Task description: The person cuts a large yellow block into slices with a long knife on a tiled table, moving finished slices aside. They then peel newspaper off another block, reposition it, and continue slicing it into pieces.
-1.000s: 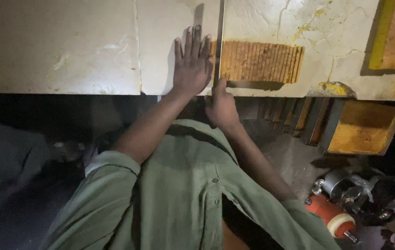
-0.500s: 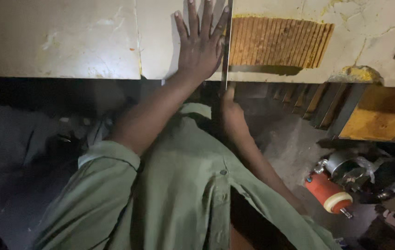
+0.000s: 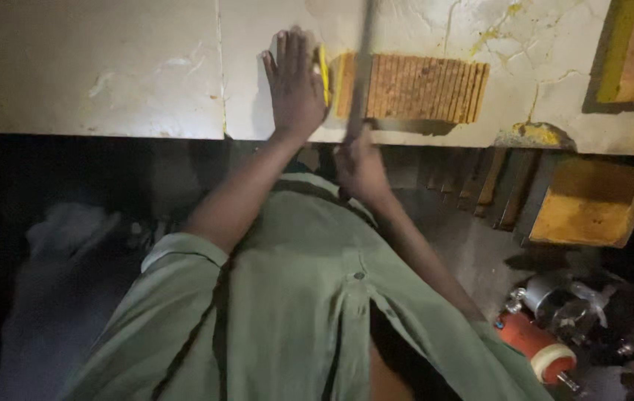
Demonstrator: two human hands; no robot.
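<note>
Left hand (image 3: 294, 85) lies flat, fingers spread, on the pale cracked tabletop (image 3: 109, 67), pinning a thin yellow piece (image 3: 323, 74) beside a ribbed orange block (image 3: 421, 87). Right hand (image 3: 360, 167), at the tabletop's edge, has its grip clamped on a long thin blurred tool (image 3: 361, 67) that stands up across the slab. Judged step: working the tool along the block's left side. A steady flat left palm seems called for. A red cylinder tool (image 3: 532, 345) lies on the floor
</note>
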